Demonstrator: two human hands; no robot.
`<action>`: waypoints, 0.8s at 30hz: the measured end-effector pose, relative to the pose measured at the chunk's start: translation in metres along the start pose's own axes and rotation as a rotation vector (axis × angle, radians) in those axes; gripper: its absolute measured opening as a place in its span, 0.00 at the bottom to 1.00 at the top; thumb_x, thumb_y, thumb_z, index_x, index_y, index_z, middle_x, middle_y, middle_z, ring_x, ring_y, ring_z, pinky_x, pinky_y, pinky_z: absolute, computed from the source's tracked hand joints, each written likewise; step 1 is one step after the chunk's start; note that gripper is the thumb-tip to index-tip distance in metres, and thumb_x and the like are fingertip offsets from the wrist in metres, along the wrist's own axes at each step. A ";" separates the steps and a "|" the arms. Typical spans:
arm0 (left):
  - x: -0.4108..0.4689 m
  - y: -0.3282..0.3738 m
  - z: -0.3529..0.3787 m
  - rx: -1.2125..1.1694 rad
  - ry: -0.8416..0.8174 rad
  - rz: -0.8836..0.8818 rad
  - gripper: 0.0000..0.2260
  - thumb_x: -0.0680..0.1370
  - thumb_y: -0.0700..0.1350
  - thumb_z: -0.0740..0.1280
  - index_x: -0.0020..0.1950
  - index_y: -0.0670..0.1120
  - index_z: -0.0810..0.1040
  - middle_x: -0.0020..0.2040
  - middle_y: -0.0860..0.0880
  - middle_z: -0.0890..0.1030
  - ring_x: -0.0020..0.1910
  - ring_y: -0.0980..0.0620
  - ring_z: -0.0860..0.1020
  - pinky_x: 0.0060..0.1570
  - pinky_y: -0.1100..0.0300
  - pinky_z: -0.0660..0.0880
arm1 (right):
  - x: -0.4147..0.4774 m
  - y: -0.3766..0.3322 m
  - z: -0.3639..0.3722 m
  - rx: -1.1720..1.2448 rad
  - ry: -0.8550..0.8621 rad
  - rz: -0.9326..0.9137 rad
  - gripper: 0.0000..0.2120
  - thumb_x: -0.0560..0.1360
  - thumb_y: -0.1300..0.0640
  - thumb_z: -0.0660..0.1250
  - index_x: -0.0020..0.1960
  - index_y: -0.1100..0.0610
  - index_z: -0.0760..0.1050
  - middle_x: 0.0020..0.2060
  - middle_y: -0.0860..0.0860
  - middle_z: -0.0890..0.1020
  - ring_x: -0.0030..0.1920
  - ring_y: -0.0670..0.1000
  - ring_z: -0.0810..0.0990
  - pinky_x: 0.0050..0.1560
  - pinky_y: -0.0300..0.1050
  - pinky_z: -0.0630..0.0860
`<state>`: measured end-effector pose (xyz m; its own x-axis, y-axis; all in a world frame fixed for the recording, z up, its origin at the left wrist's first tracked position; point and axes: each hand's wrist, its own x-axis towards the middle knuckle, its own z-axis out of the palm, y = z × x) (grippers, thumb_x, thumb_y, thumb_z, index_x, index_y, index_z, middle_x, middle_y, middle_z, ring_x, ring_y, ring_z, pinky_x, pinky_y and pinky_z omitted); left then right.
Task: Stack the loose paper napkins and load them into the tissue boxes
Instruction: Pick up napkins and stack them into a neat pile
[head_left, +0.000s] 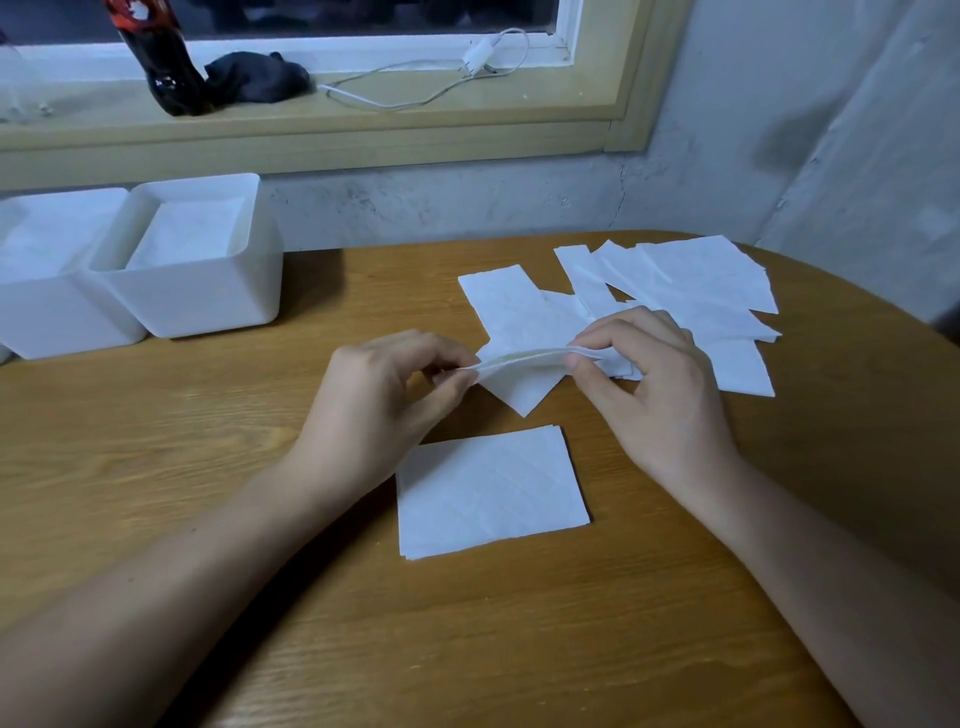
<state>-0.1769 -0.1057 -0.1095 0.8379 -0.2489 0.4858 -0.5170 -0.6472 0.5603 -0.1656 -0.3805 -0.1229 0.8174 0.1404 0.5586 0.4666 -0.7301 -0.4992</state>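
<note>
You hold one napkin (524, 387) pinched at both ends, its long axis running left to right. Your left hand (384, 384) has the left corner and your right hand (649, 384) the right, fingers (431, 348) curled. The stack (491, 491) lies on the tabletop (208, 467) just nearer you, equally close to both hands. Loose napkins (691, 291) sit far right, the tissue boxes (192, 260) far left.

Stack (491, 488) before hands (524, 384); boxes (192, 260) far left.

Two tissue boxes (202, 306), one napkin stack (488, 488), one held napkin (524, 387), loose napkins (691, 286) too overlapped to count, one cola bottle (171, 67).
</note>
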 end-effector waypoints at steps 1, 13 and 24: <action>0.000 0.001 -0.001 -0.026 0.011 -0.029 0.01 0.81 0.47 0.76 0.52 0.51 0.88 0.44 0.58 0.86 0.44 0.61 0.81 0.45 0.73 0.68 | 0.000 0.000 0.000 0.002 -0.005 0.004 0.03 0.81 0.54 0.73 0.51 0.52 0.85 0.50 0.45 0.83 0.56 0.50 0.80 0.58 0.56 0.75; 0.012 0.002 -0.016 -0.336 0.051 -0.279 0.04 0.82 0.46 0.74 0.48 0.53 0.88 0.47 0.51 0.85 0.40 0.54 0.76 0.41 0.52 0.71 | -0.002 -0.009 -0.003 0.130 -0.084 0.117 0.13 0.82 0.42 0.69 0.58 0.49 0.84 0.55 0.38 0.83 0.61 0.45 0.79 0.63 0.57 0.76; 0.022 0.017 -0.043 -0.374 -0.048 -0.315 0.05 0.82 0.45 0.74 0.47 0.50 0.88 0.40 0.55 0.86 0.37 0.55 0.78 0.42 0.64 0.72 | -0.002 -0.021 -0.021 0.469 -0.183 0.282 0.09 0.83 0.56 0.71 0.45 0.56 0.79 0.36 0.57 0.80 0.39 0.59 0.77 0.44 0.49 0.75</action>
<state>-0.1746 -0.0910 -0.0609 0.9662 -0.1215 0.2275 -0.2573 -0.3956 0.8816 -0.1846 -0.3792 -0.0998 0.9576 0.1269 0.2587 0.2880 -0.3872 -0.8759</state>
